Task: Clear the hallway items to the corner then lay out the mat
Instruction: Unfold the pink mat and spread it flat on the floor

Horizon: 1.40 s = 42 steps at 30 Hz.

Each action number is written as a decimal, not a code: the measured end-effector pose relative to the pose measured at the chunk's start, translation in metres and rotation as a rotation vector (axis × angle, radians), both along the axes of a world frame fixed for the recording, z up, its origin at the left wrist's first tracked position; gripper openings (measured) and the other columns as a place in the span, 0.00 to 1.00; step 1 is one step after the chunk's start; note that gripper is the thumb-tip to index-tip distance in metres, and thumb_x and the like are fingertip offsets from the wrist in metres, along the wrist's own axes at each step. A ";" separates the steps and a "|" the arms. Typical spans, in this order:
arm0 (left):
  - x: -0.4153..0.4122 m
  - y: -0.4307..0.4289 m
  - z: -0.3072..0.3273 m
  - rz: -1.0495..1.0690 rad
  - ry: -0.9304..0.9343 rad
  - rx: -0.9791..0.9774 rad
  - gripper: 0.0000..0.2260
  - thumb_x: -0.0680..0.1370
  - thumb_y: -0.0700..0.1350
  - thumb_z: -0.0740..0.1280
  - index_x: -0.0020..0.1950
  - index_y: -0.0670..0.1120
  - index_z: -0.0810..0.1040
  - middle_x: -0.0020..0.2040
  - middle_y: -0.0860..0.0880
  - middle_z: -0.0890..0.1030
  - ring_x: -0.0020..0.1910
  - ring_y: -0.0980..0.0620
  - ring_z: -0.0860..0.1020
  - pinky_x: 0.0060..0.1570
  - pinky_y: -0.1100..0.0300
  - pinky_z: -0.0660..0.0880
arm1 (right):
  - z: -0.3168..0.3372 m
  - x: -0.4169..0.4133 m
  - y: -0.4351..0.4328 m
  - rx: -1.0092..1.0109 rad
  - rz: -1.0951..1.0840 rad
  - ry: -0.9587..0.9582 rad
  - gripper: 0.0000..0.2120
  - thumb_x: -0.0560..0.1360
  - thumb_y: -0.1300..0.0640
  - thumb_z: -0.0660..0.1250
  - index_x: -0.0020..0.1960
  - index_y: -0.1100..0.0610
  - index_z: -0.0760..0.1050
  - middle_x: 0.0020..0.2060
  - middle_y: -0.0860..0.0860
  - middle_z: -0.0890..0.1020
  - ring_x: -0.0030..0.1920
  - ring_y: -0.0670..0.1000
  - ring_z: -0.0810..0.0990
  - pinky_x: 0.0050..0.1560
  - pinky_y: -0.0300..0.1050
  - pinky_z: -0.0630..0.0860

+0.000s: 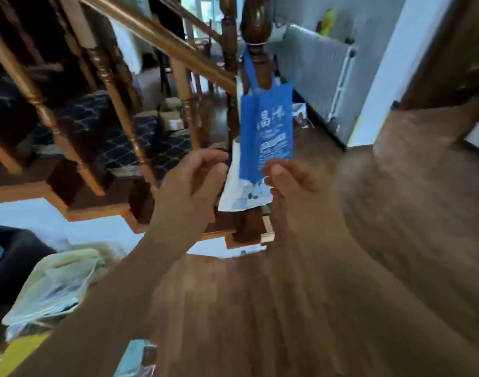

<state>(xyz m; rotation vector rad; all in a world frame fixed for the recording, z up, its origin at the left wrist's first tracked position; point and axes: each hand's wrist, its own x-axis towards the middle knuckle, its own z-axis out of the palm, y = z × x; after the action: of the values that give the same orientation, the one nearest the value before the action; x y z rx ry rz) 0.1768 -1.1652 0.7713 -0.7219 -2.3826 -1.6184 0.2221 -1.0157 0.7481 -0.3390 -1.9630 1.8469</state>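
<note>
The left hand [195,180] is up in front of the stairs [80,110]. Its fingers are loosely bent and its thumb is apart from them. I see nothing in it. Its fingertips are just beside a white bag [243,191].

The right hand [295,183] is up too, near the left one. Its thumb is at the bottom edge of the blue bag [265,131]. My picture is blurry there, so I cannot tell if this hand pinches the bag or only touches it.

The blue bag has white writing on it. It hangs by its handles from the big dark post [256,25] at the end of the stair rail [156,35]. It hangs straight down, up off the floor [260,308]. The white bag hangs behind it, and its bottom part sticks out below the blue one.

The stairs go up to the left and have dark blue carpet with a light pattern. The floor is brown wood. At the bottom left I see a pile of bags [56,281], pale and partly see-through, next to something dark that I cannot make out. Farther back on the right, a white radiator [317,69] is on the wall.
</note>
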 end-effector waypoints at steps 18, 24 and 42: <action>-0.042 0.479 -0.016 -0.770 0.078 0.031 0.07 0.79 0.42 0.63 0.53 0.48 0.79 0.44 0.56 0.82 0.45 0.66 0.79 0.43 0.77 0.70 | 0.007 0.067 0.400 0.031 -0.759 -0.023 0.08 0.78 0.56 0.63 0.51 0.55 0.80 0.44 0.50 0.84 0.44 0.44 0.81 0.49 0.40 0.78; -0.068 0.638 -0.028 -0.978 0.064 0.069 0.06 0.79 0.43 0.62 0.53 0.48 0.78 0.45 0.53 0.82 0.47 0.59 0.81 0.47 0.72 0.73 | -0.005 0.058 0.527 0.025 -0.971 -0.022 0.10 0.78 0.53 0.63 0.55 0.53 0.79 0.46 0.45 0.83 0.49 0.42 0.81 0.55 0.41 0.78; 0.013 1.065 -0.045 -1.428 -0.044 0.087 0.07 0.80 0.42 0.61 0.54 0.45 0.77 0.45 0.51 0.81 0.46 0.59 0.79 0.49 0.67 0.75 | -0.028 0.128 0.887 -0.022 -1.442 -0.040 0.08 0.78 0.56 0.63 0.53 0.53 0.79 0.43 0.46 0.83 0.47 0.46 0.82 0.54 0.45 0.79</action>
<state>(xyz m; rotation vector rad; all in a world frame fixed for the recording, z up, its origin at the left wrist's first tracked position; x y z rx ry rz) 0.1902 -0.0999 0.7259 -2.7122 -1.6667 -1.9721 0.3499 -0.1284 0.7206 -1.3355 -1.0436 0.8507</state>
